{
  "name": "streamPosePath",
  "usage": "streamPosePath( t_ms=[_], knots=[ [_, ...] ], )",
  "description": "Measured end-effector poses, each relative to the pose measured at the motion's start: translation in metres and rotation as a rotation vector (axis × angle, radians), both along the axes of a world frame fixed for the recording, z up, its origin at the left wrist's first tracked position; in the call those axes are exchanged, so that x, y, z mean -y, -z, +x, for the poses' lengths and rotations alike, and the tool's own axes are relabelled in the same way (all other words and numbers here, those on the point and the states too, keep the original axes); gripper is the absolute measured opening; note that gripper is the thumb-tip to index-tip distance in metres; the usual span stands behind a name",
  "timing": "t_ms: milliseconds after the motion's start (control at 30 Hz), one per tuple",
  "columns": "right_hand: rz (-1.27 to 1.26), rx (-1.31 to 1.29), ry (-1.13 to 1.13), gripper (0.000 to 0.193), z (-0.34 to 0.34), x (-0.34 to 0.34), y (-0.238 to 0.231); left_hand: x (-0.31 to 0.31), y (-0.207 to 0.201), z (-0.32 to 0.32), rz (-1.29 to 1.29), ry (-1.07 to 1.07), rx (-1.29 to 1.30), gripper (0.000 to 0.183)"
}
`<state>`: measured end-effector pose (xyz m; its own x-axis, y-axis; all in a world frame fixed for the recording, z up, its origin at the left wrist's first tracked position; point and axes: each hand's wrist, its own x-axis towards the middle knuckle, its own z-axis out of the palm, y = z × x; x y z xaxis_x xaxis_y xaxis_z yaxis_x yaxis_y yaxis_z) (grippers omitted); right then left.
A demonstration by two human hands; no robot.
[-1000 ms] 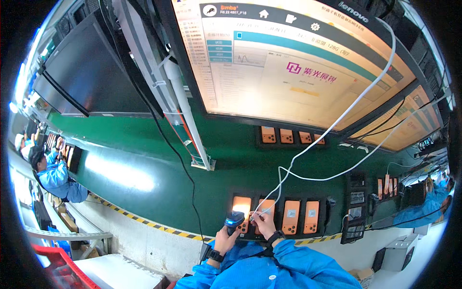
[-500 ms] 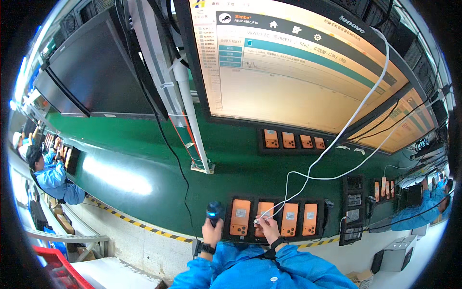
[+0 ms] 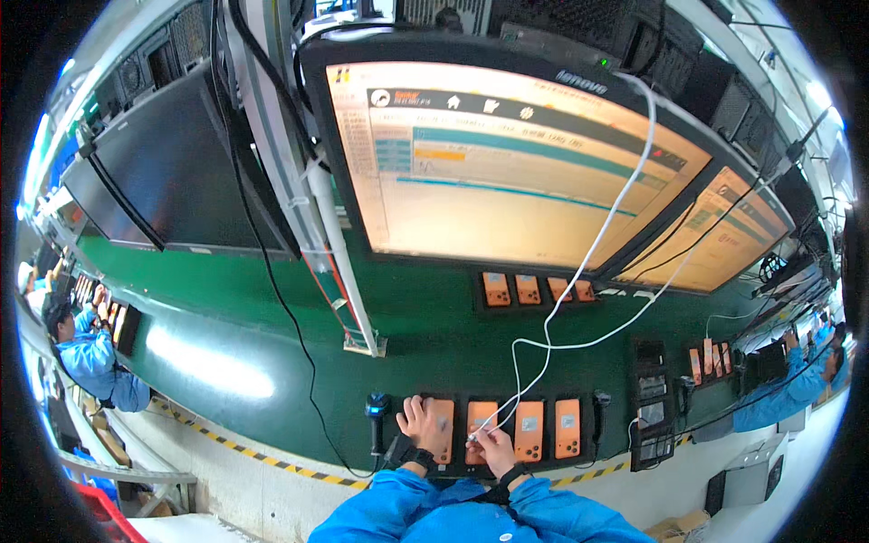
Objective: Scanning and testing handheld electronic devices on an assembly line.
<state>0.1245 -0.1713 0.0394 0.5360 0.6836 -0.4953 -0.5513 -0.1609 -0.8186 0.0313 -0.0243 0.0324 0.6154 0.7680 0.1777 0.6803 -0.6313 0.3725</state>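
Note:
My left hand [image 3: 417,423] rests with spread fingers over the left part of the leftmost orange phone [image 3: 444,419], holding nothing visible. My right hand [image 3: 491,452] pinches the end of a white cable [image 3: 515,395] over the second orange phone [image 3: 482,414]; the plug tip is too small to make out. Two more phones, a third [image 3: 529,430] and a fourth [image 3: 568,429], lie to the right, camera ends toward me, in the black tray [image 3: 506,412]. Just left of my left hand, a black handheld scanner [image 3: 377,418] with a blue-lit head lies on the green bench.
A large lit monitor [image 3: 507,172] overhangs the bench, with another tray of orange phones [image 3: 528,290] below it. A white post [image 3: 348,262] and hanging black cable [image 3: 288,312] stand left. Co-workers in blue sit at far left [image 3: 89,353] and right [image 3: 787,398].
My left hand has let go of the scanner, now lying on the bench, and moved right onto the leftmost phone. My right hand keeps the cable. The monitor display has changed and the view has shifted.

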Motion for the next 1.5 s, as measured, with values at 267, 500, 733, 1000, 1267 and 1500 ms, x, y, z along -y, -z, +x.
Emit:
streamPosePath(
  t_ms=[267,500,733,1000,1267,1500],
  knots=[
    [0.036,0.0,0.089,0.015,0.008,0.005,-0.005,0.0,-0.021,0.017,-0.087,-0.042,-0.125,0.066],
    [0.016,0.405,-0.01,0.014,0.022,-0.012,-0.019,0.023,-0.05,-0.004,-0.313,-0.045,0.266,0.067],
    [0.088,0.436,-0.095,0.017,0.019,-0.034,-0.051,0.042,-0.051,-0.016,-0.376,-0.029,0.416,0.068],
    [0.114,0.424,-0.219,0.018,0.011,-0.04,-0.07,0.051,-0.045,-0.018,-0.375,0.037,0.44,0.068],
    [0.06,0.885,-0.398,0.017,0.018,-0.034,-0.095,0.053,-0.041,-0.015,-0.408,0.051,0.447,0.064],
    [0.114,0.869,-0.34,0.015,0.003,-0.031,-0.085,0.059,-0.043,-0.02,-0.292,0.018,0.472,0.064]
  ],
)
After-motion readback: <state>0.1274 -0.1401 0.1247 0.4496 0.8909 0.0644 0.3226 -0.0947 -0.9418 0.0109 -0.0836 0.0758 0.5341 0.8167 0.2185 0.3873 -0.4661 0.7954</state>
